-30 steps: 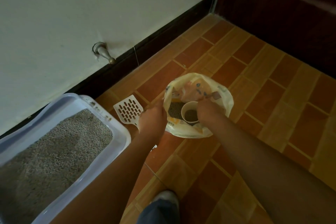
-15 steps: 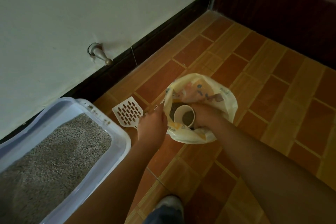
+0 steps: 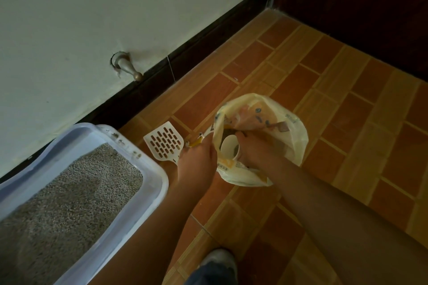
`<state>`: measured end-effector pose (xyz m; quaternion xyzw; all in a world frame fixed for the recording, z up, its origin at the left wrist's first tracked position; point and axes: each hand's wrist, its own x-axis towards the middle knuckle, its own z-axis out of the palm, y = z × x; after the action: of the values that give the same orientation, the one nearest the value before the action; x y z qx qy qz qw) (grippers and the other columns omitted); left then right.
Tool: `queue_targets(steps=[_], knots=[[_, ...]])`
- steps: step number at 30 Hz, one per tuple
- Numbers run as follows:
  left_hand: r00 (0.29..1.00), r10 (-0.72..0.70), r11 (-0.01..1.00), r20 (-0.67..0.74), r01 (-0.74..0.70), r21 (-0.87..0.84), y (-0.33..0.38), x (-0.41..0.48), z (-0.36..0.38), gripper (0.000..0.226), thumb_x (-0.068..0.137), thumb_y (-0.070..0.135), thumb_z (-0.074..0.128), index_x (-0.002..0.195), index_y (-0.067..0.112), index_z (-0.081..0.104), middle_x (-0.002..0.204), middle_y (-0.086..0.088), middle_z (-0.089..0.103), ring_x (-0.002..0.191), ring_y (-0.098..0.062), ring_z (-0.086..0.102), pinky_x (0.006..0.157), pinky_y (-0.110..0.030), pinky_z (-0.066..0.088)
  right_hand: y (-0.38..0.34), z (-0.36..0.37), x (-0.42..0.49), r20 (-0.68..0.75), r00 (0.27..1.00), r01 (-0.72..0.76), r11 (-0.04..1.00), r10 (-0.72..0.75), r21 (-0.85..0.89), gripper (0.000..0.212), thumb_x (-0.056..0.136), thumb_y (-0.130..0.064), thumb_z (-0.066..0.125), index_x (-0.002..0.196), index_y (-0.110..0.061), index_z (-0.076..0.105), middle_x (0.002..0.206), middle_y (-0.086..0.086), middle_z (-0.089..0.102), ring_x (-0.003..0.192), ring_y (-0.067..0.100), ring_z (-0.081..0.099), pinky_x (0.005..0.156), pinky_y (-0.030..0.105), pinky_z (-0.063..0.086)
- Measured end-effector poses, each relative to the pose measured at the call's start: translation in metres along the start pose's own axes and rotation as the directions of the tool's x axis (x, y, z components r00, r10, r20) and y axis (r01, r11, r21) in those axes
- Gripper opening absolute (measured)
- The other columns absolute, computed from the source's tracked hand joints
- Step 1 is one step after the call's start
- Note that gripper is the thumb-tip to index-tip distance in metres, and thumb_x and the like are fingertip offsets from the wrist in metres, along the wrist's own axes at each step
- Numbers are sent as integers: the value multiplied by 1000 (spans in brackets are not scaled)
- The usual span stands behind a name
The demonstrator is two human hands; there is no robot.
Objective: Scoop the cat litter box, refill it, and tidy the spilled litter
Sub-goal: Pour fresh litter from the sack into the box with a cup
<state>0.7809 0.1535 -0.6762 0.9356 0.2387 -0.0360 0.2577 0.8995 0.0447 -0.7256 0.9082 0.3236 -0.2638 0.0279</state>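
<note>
Right hand (image 3: 253, 152) tilting cup (image 3: 228, 149), inside bag (image 3: 289, 136)

Scoop (image 3: 165, 141) lies between box (image 3: 148, 170) and bag (image 3: 294, 132).

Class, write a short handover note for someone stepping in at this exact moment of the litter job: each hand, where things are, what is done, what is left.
Left hand: gripping the near edge of the litter bag, holding its mouth open.
Right hand: inside the bag, closed on the white cup, tilted to scoop.
Litter box: on the floor to the left, holding grey litter, specks on its rim.
Slotted scoop: lying on the tiles between box and bag.
Done: bag opened, cup in.
Left: carry the cupful to the box, pour, tidy any spill.
</note>
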Motion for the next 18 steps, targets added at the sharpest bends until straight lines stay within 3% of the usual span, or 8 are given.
queue_targets(steps=[4,8,12,18], knots=[[1000,21,999,12,-21,37,1,-1,0,35,101,24,32,134,21,43,86,-2,65,84,-21,63,92,-36,47,-4,0,-4,-79,997,34,995,-27,98,79,79,-51,64,138,-13,27,132,9,49,117,27,51,88,39,46],[1000,2,1000,5,-2,10,1,1,1,35,101,24,33,134,20,44,87,-3,66,84,-21,63,92,-39,47,-5,0,-3,-119,990,70,997,-72,-29,83,79,-50,63,142,-17,21,138,11,39,122,30,44,88,44,49],[1000,14,1000,2,-14,-14,0,2,2,34,100,24,33,133,22,45,85,-1,66,82,-21,64,91,-42,49,-4,6,0,-21,998,-68,972,65,-226,77,82,-34,64,142,-15,18,142,16,30,128,35,35,93,50,44],[1000,20,1000,-5,-20,9,-3,1,3,33,100,25,34,131,21,46,87,0,64,85,-21,62,85,-38,50,-9,9,6,33,981,-179,960,190,-217,71,87,-27,59,143,-15,15,143,22,24,130,44,27,95,63,35]])
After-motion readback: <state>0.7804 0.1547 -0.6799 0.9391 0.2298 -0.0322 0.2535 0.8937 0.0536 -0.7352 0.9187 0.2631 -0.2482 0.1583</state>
